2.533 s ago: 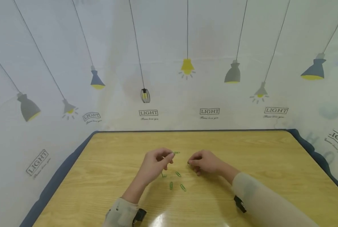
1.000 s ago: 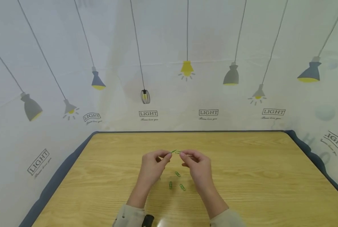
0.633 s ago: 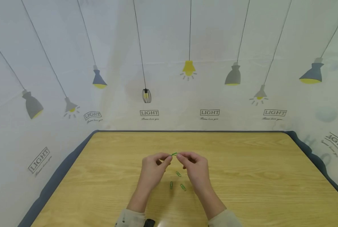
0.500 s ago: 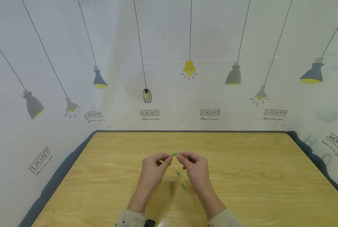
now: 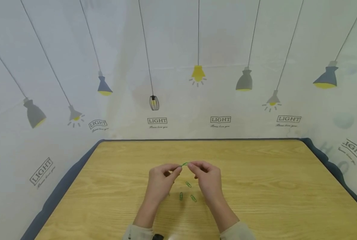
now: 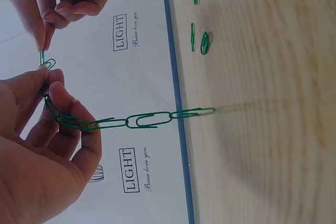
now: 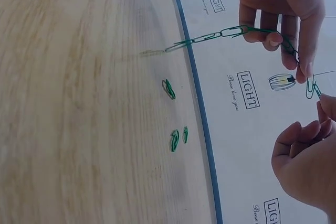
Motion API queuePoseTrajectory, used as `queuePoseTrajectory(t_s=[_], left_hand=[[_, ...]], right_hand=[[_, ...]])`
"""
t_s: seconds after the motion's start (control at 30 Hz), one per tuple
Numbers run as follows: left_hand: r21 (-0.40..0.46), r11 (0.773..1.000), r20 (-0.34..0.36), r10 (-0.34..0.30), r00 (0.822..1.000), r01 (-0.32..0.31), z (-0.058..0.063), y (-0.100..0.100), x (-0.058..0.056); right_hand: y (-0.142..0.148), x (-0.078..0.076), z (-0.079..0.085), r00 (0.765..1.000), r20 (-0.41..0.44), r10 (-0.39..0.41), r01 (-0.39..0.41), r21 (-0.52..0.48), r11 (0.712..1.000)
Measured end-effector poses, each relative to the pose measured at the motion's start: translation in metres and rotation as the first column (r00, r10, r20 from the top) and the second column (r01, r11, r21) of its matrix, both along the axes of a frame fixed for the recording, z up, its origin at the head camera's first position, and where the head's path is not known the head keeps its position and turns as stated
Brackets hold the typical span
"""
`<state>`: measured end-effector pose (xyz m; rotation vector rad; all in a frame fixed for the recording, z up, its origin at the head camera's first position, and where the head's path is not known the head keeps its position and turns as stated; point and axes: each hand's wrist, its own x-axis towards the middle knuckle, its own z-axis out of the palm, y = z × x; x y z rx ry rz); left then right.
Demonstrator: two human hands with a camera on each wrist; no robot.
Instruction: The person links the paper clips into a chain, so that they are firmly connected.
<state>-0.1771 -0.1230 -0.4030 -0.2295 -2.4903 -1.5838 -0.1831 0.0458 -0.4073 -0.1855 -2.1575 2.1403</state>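
Both hands meet over the table's middle. My left hand [image 5: 160, 180] pinches the top of a chain of green paper clips [image 6: 153, 119], which drapes along its curled fingers and hangs toward the tabletop. Between thumb and forefinger, my right hand [image 5: 209, 178] pinches a single green paper clip [image 7: 316, 91]. This clip overlaps the chain's top clip [image 7: 310, 86]; I cannot tell whether they are linked. Below the hands lie three loose green paper clips: one farther away [image 5: 188, 184], one nearer on the left [image 5: 181, 196] and one nearer on the right [image 5: 193, 198].
The wooden table [image 5: 271, 186] has a dark blue edge [image 5: 196, 139] along its back and sides. Behind it stands a pale wall covering [image 5: 178, 86] printed with hanging lamps and the word LIGHT.
From the right, near the tabletop, my right hand has come over to the left hand with its paper clip. The two clips now overlap between the fingertips. The loose clips have stayed put.
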Motion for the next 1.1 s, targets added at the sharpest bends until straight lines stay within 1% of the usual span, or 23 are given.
queuePoseTrajectory(t_s=[0.17,0.27,0.37,0.43,0.53,0.6,0.67,0.7,0.77,0.97,1.1], left_hand=[[0.012,1.000,0.014,0.001,1.000,-0.001,0.002,-0.002,0.002],[0.013,1.000,0.038,-0.017,0.999,0.016,0.002,-0.006,0.002],[-0.003,0.998,0.069,-0.065,0.996,0.065,0.000,-0.009,0.001],[-0.009,0.993,0.097,-0.113,0.989,0.114,-0.001,-0.012,0.000],[0.001,0.981,0.139,-0.192,0.971,0.194,-0.001,-0.015,0.000],[0.013,0.973,0.161,-0.231,0.960,0.232,-0.001,-0.016,0.000],[0.018,0.967,0.177,-0.254,0.951,0.254,0.000,-0.016,0.000],[0.021,0.966,0.183,-0.256,0.949,0.257,0.000,-0.015,0.000],[0.022,0.967,0.176,-0.252,0.952,0.252,0.001,-0.015,0.001],[0.072,0.980,0.125,-0.195,0.973,0.187,0.007,-0.014,0.003],[0.079,0.983,0.106,-0.171,0.980,0.163,0.008,-0.014,0.004]], right_hand=[[0.004,-0.003,0.000,1.000,0.003,-0.031,0.031,0.004,1.000],[0.005,-0.004,-0.001,1.000,0.001,-0.031,0.031,-0.007,0.999],[0.004,-0.003,0.001,1.000,-0.001,-0.014,0.014,-0.014,1.000],[0.004,-0.002,0.002,1.000,-0.005,0.002,-0.002,-0.017,1.000],[0.002,0.001,0.005,0.999,-0.020,0.037,-0.037,-0.020,0.999],[0.001,0.004,0.008,0.997,-0.034,0.068,-0.068,-0.014,0.998],[0.000,0.006,0.009,0.994,-0.042,0.100,-0.101,-0.010,0.995],[-0.001,0.007,0.010,0.992,-0.045,0.114,-0.114,-0.006,0.993],[-0.002,0.008,0.011,0.990,-0.044,0.132,-0.133,0.001,0.991],[-0.003,0.009,0.009,0.989,-0.046,0.141,-0.141,0.017,0.990],[-0.001,0.010,0.008,0.988,-0.037,0.152,-0.152,0.023,0.988]])
